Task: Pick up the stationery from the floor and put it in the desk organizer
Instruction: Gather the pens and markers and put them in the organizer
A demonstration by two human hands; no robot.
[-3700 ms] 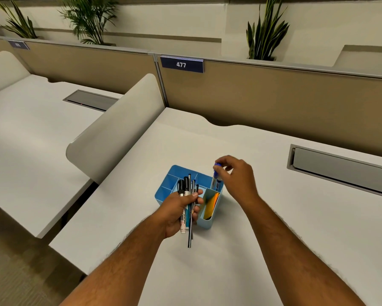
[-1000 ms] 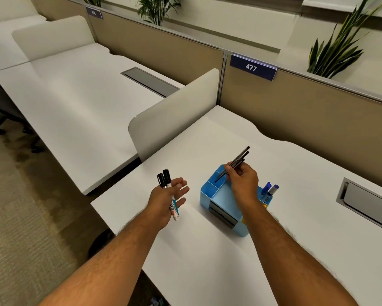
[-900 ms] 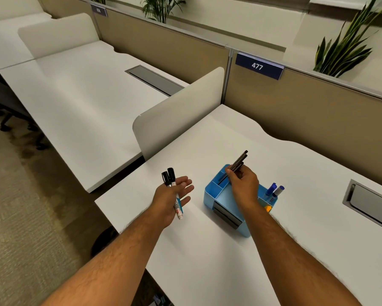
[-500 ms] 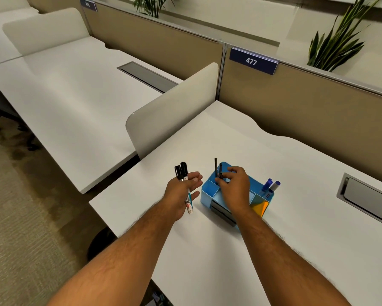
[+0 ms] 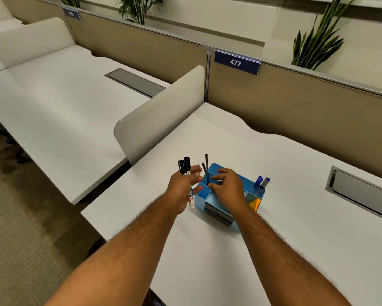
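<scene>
A blue desk organizer [image 5: 208,197] stands on the white desk [image 5: 263,250]. Two thin black pens [image 5: 206,167] stand in its far left compartment, leaning slightly apart. My right hand [image 5: 228,188] hovers over the organizer, its thumb and fingertips pinched at the pens' lower ends. Just left of the organizer, my left hand [image 5: 183,187] holds two black-capped markers [image 5: 185,167] upright. Two blue markers [image 5: 261,183] poke out of the right compartment, with an orange item [image 5: 255,204] in the slot in front of them.
A white side divider [image 5: 163,111] rises left of the desk, and a beige partition [image 5: 296,107] with a "477" sign runs along the back. A grey cable hatch [image 5: 362,193] sits at the right. The neighbouring desk [image 5: 64,102] lies to the left, with carpet below.
My right hand has brought the thin black pens down from a slanted hold into the organizer's far left compartment. My left hand has moved closer to the organizer with its two markers.
</scene>
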